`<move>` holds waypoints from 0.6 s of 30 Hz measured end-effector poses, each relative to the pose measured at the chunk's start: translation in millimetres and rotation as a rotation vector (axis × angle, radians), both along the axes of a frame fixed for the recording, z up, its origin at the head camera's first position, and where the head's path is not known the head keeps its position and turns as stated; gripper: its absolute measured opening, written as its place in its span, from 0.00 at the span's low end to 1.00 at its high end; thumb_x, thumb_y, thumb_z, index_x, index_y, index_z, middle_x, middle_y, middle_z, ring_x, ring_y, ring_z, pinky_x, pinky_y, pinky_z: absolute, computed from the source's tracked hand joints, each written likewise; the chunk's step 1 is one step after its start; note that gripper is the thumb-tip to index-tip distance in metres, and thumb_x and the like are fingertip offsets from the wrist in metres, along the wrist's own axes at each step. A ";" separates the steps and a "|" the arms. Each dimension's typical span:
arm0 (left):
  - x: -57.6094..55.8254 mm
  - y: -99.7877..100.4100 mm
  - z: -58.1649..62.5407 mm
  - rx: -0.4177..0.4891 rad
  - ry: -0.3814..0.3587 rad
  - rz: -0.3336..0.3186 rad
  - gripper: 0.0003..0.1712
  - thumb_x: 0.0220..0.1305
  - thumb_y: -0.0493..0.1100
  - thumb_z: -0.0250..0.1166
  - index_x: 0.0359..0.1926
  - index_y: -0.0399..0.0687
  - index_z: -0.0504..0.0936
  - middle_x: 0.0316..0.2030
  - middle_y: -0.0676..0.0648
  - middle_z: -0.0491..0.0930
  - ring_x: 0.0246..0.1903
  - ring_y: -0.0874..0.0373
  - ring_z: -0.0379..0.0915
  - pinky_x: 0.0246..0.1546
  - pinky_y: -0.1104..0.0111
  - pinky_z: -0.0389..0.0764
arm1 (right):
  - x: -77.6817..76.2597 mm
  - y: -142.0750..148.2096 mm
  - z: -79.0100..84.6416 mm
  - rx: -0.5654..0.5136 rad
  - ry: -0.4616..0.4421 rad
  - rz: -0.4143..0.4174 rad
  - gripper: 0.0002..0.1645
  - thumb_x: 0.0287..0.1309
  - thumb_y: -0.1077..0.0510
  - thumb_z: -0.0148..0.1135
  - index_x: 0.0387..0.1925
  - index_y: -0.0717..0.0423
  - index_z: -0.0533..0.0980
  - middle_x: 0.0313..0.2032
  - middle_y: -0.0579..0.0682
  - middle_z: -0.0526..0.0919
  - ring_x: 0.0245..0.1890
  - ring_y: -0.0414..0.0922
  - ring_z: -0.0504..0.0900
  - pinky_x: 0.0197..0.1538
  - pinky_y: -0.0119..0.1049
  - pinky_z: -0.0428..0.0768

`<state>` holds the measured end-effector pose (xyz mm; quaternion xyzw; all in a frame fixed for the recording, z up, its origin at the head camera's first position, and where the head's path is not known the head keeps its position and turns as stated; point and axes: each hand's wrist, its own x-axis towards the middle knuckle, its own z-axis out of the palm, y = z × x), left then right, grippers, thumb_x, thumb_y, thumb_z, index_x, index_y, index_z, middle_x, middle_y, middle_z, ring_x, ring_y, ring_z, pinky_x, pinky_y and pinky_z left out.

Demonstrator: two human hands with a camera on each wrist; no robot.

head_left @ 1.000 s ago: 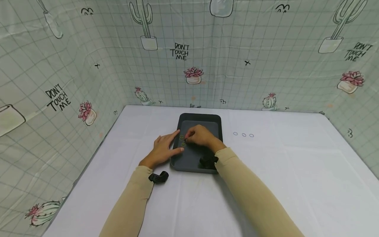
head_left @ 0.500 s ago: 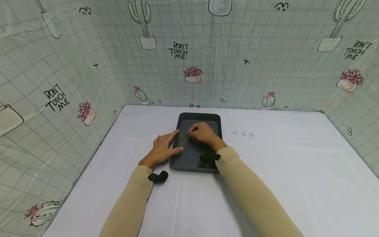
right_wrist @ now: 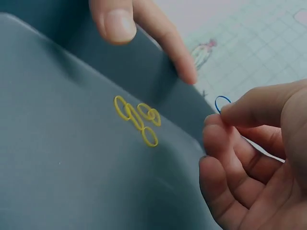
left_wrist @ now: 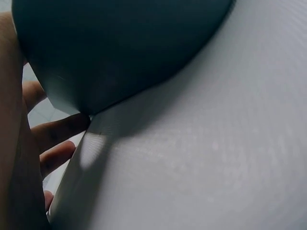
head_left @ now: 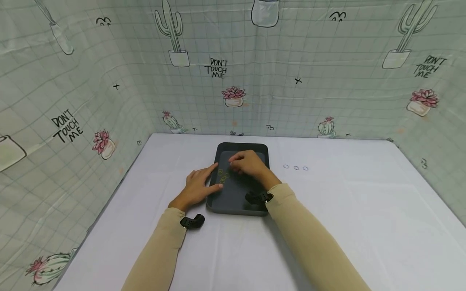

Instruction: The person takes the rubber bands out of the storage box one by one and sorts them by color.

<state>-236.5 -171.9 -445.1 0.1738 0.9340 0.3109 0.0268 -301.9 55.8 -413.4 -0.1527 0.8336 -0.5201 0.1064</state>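
Note:
My right hand (head_left: 250, 163) is over the grey tray (head_left: 233, 202), its thumb and forefinger pinching a small blue rubber band (right_wrist: 217, 101). The other fingers of that hand are curled in towards the palm. Several yellow rubber bands (right_wrist: 152, 114) lie in a loose cluster on the tray floor near its left wall, some overlapping. My left hand (head_left: 195, 186) rests at the tray's left side with thumb and fingers spread, the thumb reaching over the rim. In the left wrist view, fingers (left_wrist: 62, 132) of this hand lie against the outside of the dark tray wall.
Three blue rings (head_left: 296, 167) lie in a row on the white tablecloth (head_left: 327, 226), right of the tray. A cloth backdrop (head_left: 276, 60) printed with cacti stands behind and at both sides of the table.
My right hand has lifted from the yellow bands and moved back and slightly right, uncovering more of them. The left hand stays at the tray's side. The head view has shifted slightly.

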 end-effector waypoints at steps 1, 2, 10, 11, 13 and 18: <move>0.0 -0.1 0.0 0.004 0.005 0.001 0.49 0.65 0.64 0.62 0.80 0.56 0.53 0.74 0.41 0.59 0.73 0.41 0.50 0.72 0.43 0.34 | 1.1 1.0 1.8 -0.011 0.001 -0.001 0.15 0.64 0.60 0.64 0.49 0.63 0.84 0.36 0.54 0.86 0.34 0.48 0.84 0.36 0.39 0.84; -0.2 -0.1 0.2 0.007 0.010 0.001 0.49 0.65 0.64 0.62 0.80 0.56 0.53 0.74 0.41 0.60 0.73 0.41 0.50 0.72 0.43 0.34 | 2.5 2.3 3.7 -0.022 0.005 -0.002 0.16 0.64 0.60 0.64 0.50 0.63 0.83 0.37 0.54 0.86 0.34 0.49 0.84 0.36 0.39 0.84; 0.8 1.5 1.6 0.013 0.032 -0.001 0.48 0.66 0.63 0.62 0.80 0.54 0.54 0.74 0.41 0.60 0.73 0.40 0.52 0.72 0.42 0.35 | 20.4 22.1 19.4 -0.162 0.011 -0.026 0.14 0.66 0.58 0.64 0.49 0.60 0.84 0.41 0.56 0.86 0.41 0.55 0.85 0.44 0.46 0.84; 1.5 1.5 1.1 0.011 0.028 0.002 0.48 0.66 0.62 0.62 0.80 0.54 0.55 0.74 0.41 0.60 0.73 0.40 0.52 0.72 0.42 0.35 | 22.8 25.7 20.7 -0.181 0.008 -0.030 0.13 0.66 0.58 0.64 0.49 0.59 0.84 0.42 0.57 0.86 0.43 0.57 0.85 0.46 0.48 0.84; 2.7 1.6 -0.4 0.008 0.020 0.004 0.48 0.66 0.62 0.63 0.80 0.54 0.54 0.74 0.41 0.60 0.73 0.40 0.51 0.72 0.42 0.35 | 27.5 33.5 22.8 -0.216 -0.004 -0.042 0.13 0.66 0.58 0.65 0.49 0.58 0.84 0.43 0.57 0.86 0.45 0.59 0.84 0.49 0.50 0.83; 1.8 1.9 -2.1 0.015 0.030 0.000 0.48 0.66 0.62 0.62 0.80 0.54 0.54 0.74 0.41 0.60 0.73 0.40 0.51 0.72 0.42 0.34 | 38.0 55.0 27.0 -0.243 -0.001 -0.086 0.15 0.66 0.57 0.65 0.50 0.60 0.82 0.46 0.58 0.84 0.49 0.63 0.83 0.51 0.51 0.82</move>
